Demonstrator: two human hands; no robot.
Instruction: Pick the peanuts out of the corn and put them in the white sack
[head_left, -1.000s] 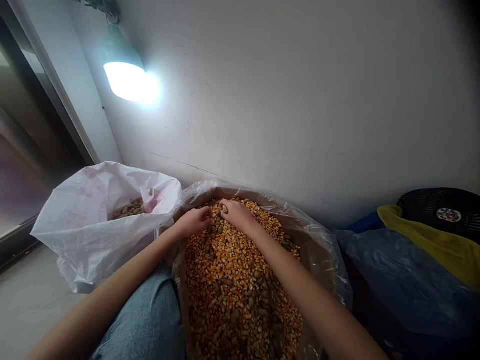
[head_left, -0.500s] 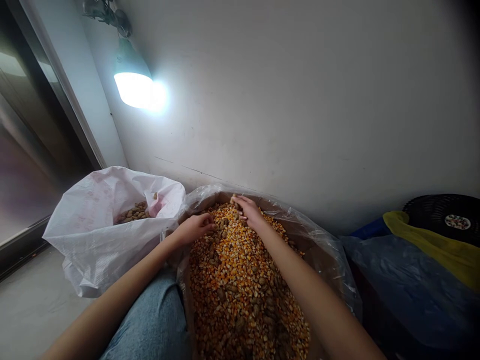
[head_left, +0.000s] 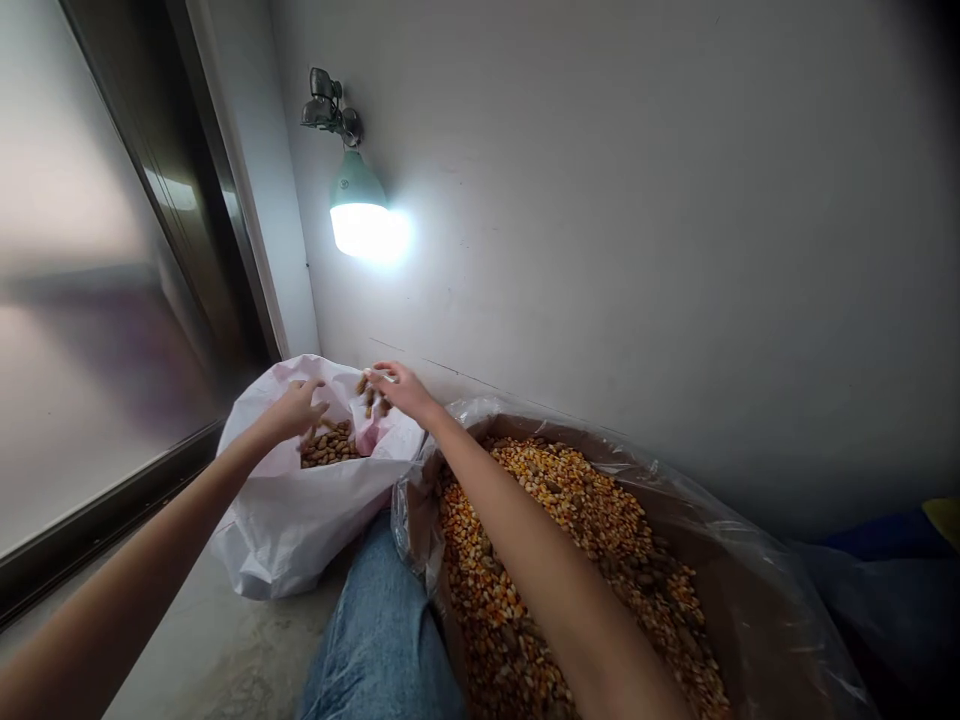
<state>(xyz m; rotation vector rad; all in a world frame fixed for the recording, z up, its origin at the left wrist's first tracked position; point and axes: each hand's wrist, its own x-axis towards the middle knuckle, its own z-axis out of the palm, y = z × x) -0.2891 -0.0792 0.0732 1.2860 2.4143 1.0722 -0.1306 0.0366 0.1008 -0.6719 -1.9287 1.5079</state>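
Note:
My left hand (head_left: 298, 410) is over the white woven sack (head_left: 300, 510), its fingers apart, with nothing plainly held in it. Below it, a pile of unshelled peanuts (head_left: 330, 445) lies inside the sack. Over the sack's right side, my right hand (head_left: 401, 388) has its fingers spread. Several blurred peanuts (head_left: 375, 395) are just under and beside those fingers, seemingly dropping. Under my right forearm, a large plastic-lined box (head_left: 739, 590) holds loose corn kernels (head_left: 487, 585) with peanuts mixed among them.
A lit bulb lamp (head_left: 360, 215) hangs from a metal tap (head_left: 322, 108) on the wall. My jeans-clad knee (head_left: 382, 620) is between sack and box. A metal-framed door (head_left: 195, 200) stands at left. Blue and yellow material (head_left: 885, 530) lies at far right.
Both hands have moved left from above the corn to over the white sack. The right hand has opened, and peanuts have come loose from it. The view has turned left.

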